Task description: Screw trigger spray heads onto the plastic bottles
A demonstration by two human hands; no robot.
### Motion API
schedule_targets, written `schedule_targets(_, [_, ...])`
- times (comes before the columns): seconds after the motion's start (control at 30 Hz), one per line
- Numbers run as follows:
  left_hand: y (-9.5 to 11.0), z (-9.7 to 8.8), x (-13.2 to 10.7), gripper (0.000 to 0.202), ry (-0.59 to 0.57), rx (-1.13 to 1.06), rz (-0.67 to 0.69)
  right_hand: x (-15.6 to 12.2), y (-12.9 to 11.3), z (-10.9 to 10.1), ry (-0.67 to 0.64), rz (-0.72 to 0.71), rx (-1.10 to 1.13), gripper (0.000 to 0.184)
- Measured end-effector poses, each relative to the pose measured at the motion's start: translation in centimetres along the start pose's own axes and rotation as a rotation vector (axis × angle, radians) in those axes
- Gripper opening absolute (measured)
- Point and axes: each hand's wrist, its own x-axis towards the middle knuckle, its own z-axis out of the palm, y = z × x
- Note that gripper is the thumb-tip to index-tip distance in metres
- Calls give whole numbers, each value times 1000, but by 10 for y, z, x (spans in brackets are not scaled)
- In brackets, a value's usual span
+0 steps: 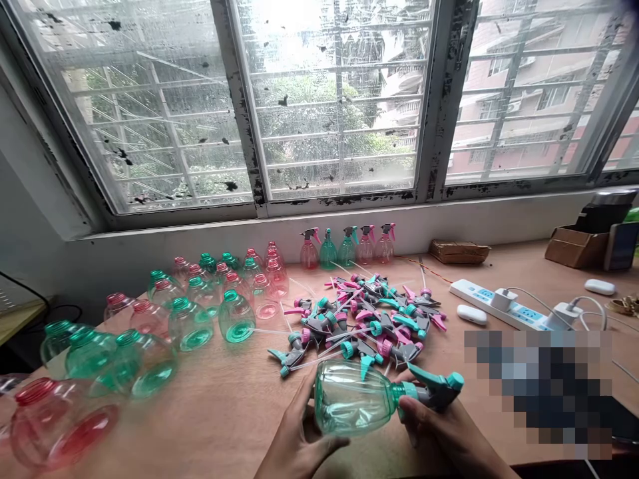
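A clear green spray bottle [352, 399] lies sideways in the air between my hands, its neck toward the right. My left hand [312, 429] is wrapped around the base end of the bottle. At the neck, the fingers of my right hand [424, 422] grip the teal collar of the trigger sprayer [439, 386], which sits on the bottle's mouth. Behind the bottle spreads a heap of loose trigger sprayers [359, 316], grey with pink or teal parts and thin white tubes.
Open pink and green bottles [237, 316] stand in a group at left. Several bottles with sprayers fitted [347, 249] line the wall under the window. At right are a power strip [504, 306], a white case [472, 314], cardboard boxes [459, 251] and a blurred-out patch.
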Motion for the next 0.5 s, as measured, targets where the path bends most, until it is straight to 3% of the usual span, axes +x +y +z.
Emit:
schedule_targets(0.23, [4,-11,-2,100,-33,-1,11,1,0,-1,10,-13,-5,40])
schedule_targets(0.5, [0,-6,-2,98,-30,31,16,3,-1,-1,32,1,21,42])
